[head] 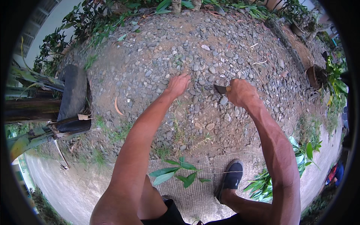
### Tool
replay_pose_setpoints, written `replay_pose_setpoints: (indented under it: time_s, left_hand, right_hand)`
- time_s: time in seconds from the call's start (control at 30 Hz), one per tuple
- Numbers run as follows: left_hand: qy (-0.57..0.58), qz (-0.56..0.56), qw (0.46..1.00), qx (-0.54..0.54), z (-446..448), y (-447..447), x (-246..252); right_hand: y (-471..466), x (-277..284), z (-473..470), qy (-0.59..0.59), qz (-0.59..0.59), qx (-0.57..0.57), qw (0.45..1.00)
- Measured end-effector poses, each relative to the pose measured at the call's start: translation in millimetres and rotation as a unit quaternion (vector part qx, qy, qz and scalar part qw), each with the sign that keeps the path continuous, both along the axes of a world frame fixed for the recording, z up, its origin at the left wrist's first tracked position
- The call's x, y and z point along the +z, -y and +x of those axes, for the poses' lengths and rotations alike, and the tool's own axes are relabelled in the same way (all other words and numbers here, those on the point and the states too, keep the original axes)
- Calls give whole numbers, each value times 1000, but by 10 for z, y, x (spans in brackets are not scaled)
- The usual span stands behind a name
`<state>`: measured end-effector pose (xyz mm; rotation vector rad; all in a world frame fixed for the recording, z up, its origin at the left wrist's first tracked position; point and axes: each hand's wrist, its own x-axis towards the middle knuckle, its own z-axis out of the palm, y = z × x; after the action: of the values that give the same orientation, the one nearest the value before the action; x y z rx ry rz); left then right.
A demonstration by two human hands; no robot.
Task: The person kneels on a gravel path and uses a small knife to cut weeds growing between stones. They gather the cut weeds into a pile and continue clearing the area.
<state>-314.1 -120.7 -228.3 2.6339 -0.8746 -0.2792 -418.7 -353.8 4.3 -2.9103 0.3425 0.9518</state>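
My left hand (179,84) reaches down to the pebbly soil, its fingertips near a small weed (177,60) with thin green blades; whether it pinches a stem cannot be made out. To its right, my right hand (242,92) is closed around the handle of a short dark-bladed knife (220,89). The blade points left, just above the grey pebbles (212,70). Most of the handle is hidden inside my fist. Between my forearms, low grass (180,132) grows among the stones.
A ribbed concrete path (197,197) lies under my dark shoe (234,174). Cut leafy stems (184,172) rest at the path's edge, with more leaves (261,185) on the right. At the left stand a black curved planter (73,92) and thick plant stalks (33,108). Shrubs (53,47) border the upper left.
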Motion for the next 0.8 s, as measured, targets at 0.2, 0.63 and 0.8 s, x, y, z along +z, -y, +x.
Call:
replay_pose_setpoints:
  time_s: [0.2,0.63,0.8]
  left_hand:
    - [18,-177,970,166,-29,-183,-23]
    - [-44,-39,950,307,682,196,116]
    - [57,-55,968,238,649,233,-112]
  right_hand:
    - [-3,-8,41,-2,-1,2,1000]
    - [18,-1,151,-10,1,-12,1000]
    - [31,19,157,-14,-3,-30,999]
